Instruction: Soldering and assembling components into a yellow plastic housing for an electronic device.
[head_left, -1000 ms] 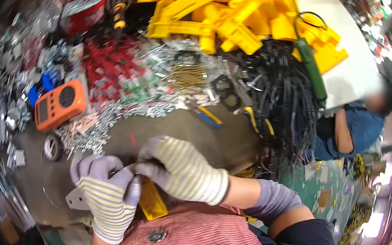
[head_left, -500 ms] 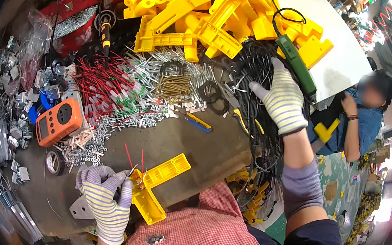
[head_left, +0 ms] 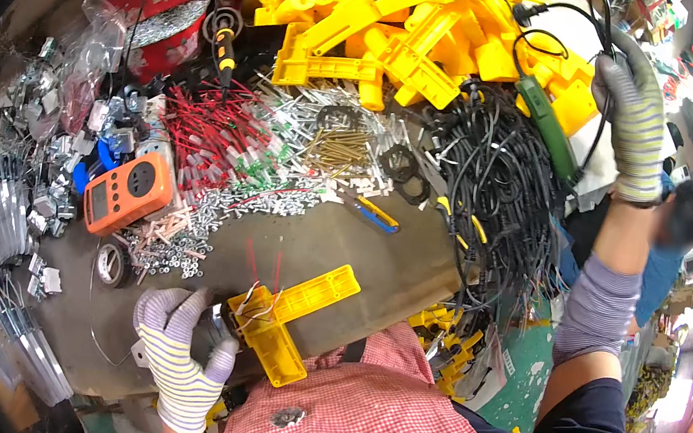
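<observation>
Beside the yellow plastic housing [head_left: 281, 357] at the front of the table is my left hand [head_left: 179, 343], in a striped glove. Its thumb and fingers are apart, next to a shiny metal part [head_left: 223, 322] at the housing's left end. Two thin red wires [head_left: 277, 270] stick up from the housing, and white wires cross it. At the upper right, my gloved right hand [head_left: 639, 123] is raised with its fingers closed round a black power cord [head_left: 601, 131]. Below and left of it, a thick bundle of black cords [head_left: 498, 183] hangs over the table edge.
Yellow housings [head_left: 370, 25] are heaped at the back beside a green-handled tool [head_left: 547, 129]. Red wires [head_left: 201, 129], screws and metal pins cover the middle. An orange meter [head_left: 129, 192], tape roll [head_left: 111, 264] and cutter knife [head_left: 377, 214] lie nearer. A person [head_left: 678, 231] is at the right.
My right hand has risen from the cord bundle to the upper right, pulling a black cord up. My left fingers have come off the wires and spread. The view has shifted slightly.
</observation>
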Demonstrator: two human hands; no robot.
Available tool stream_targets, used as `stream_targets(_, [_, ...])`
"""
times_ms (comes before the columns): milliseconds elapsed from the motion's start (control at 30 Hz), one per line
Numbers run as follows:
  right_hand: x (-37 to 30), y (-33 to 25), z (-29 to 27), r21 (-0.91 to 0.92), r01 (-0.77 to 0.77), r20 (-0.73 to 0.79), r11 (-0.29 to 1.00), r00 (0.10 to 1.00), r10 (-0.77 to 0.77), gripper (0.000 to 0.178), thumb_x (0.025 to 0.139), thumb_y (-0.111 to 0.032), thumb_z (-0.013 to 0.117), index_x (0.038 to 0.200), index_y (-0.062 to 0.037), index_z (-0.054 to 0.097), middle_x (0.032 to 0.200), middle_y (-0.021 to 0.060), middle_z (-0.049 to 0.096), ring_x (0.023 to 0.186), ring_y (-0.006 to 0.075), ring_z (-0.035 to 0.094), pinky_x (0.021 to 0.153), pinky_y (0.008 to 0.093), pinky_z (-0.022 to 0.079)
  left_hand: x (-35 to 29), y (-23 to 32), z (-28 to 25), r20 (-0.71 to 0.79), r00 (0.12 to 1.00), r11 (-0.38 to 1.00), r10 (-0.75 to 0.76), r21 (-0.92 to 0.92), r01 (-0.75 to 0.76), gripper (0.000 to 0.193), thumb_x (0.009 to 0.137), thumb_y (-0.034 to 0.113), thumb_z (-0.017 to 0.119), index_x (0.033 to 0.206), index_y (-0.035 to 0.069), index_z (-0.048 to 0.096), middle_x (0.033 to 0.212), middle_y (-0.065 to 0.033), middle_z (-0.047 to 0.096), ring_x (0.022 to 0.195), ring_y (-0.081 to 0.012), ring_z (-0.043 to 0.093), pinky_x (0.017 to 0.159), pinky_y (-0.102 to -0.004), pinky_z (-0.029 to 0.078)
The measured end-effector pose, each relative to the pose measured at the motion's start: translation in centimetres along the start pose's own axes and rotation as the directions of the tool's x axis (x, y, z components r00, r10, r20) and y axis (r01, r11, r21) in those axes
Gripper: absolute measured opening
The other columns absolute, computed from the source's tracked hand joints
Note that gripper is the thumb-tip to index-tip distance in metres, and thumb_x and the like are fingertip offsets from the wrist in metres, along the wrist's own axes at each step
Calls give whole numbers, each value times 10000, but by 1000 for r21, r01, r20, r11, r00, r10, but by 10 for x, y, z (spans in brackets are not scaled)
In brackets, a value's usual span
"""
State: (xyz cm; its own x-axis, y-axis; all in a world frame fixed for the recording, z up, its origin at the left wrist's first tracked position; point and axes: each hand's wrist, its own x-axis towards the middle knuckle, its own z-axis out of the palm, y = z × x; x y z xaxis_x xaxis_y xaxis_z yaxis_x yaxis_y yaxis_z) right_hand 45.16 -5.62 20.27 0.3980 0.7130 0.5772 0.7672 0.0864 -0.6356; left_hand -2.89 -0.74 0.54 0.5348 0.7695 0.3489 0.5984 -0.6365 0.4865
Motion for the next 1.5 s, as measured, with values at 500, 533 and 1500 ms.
stream_targets(500, [-107, 48, 190, -79, -45, 213, 996, 975, 61, 563, 920, -90, 682, 1447, -68, 485, 976, 87, 647, 792, 142, 619, 776, 282, 528, -4, -11, -26, 77, 997, 998, -21, -55, 26, 545, 678, 227, 797, 1189, 84, 675, 1076, -111, 643, 1075, -334, 589, 994, -480, 448])
stream_targets(533, [-109, 50, 188, -151, 74, 225, 986, 974, -39, 601, 908, -66, 687, 1467, -62, 464, 1064, 92, 633, 890, 150, 616, 824, 284, 520, -7, -19, -29, -62, 995, 997, -77, 25, 79, 379, 713, 110, 774, 1083, 62, 707, 974, -114, 663, 946, -308, 641, 883, -404, 514])
stream_targets(1500, [-199, -78, 215, 135, 632, 685, 763, 497, -532, 131, 760, -229, 595, 744, -103, 630, 789, 35, 569, 809, 221, 594, 686, 360, 480, 23, -64, -12, -6, 1000, 843, -21, 538, 21, 131, 777, 98, 757, 886, 92, 684, 845, -112, 677, 746, -320, 653, 688, -411, 524])
